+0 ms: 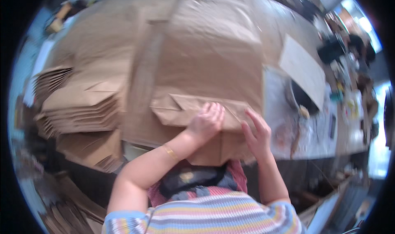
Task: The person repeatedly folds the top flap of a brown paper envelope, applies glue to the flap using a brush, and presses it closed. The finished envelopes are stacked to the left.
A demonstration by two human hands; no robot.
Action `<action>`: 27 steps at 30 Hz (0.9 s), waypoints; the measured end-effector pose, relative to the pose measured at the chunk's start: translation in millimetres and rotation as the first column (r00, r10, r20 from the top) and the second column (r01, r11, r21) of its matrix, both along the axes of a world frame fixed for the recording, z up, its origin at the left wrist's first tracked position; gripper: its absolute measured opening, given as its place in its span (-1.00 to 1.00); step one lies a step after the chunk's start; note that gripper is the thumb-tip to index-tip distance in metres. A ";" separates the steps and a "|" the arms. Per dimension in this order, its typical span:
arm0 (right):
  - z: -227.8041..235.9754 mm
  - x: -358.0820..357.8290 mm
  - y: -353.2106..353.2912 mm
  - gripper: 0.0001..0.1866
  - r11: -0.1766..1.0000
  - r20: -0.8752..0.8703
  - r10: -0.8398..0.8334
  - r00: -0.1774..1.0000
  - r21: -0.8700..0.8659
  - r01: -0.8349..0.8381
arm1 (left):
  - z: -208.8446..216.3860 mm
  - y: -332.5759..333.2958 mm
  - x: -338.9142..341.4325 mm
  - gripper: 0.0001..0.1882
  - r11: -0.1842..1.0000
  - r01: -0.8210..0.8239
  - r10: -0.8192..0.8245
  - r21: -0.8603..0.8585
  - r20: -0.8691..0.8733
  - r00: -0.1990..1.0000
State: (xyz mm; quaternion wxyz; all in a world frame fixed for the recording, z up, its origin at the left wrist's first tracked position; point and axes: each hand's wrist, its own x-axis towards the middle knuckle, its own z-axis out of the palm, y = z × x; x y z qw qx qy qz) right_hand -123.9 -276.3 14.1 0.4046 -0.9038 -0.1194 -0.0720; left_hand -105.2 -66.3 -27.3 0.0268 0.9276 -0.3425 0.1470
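Observation:
A large brown paper bag [207, 65] lies flat on the table in front of me, its near end folded into a flattened bottom flap [173, 109]. My left hand [209, 119] presses on the middle of this flap with its fingers lying flat. At the flap's right end is my right hand [258, 134], its thumb and fingers apart and the fingertips at the paper's edge. Neither hand grips anything. Part of the bag hangs past the near table edge toward my lap.
To the left stands a stack of folded brown paper bags [82, 110], fanned in layers. On the right a pale board [303, 71] partly covers a dark bowl [303, 97], beside a brush-like tool [295, 141]. Bottles [353, 106] and other clutter sit farther right.

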 end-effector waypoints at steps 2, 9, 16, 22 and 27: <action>15.6 -2.3 5.4 -0.64 0.998 -0.024 0.054 0.998 0.016 -0.054 | 0.2 -4.7 23.1 -0.67 0.985 -0.174 0.173 0.009 -0.153 0.973; -4.9 19.1 26.9 -0.73 0.972 0.092 0.233 0.968 -0.029 -0.232 | 115.5 152.7 43.8 -0.81 0.989 -0.014 -0.017 0.146 0.206 0.978; -43.9 25.3 36.7 -0.81 0.979 0.154 0.205 0.967 -0.014 -0.205 | 198.3 327.9 -16.4 -0.60 0.856 -0.469 0.414 0.215 0.257 0.873; -48.5 21.3 42.9 -0.81 0.971 0.223 0.239 0.945 -0.058 -0.232 | 153.3 348.3 -43.9 -0.73 0.851 -0.503 0.494 0.152 0.095 0.864; -45.4 23.9 31.4 -0.76 0.951 0.119 0.309 0.944 -0.045 -0.305 | 174.0 343.5 -42.1 -0.65 0.768 -0.564 0.555 0.303 0.127 0.822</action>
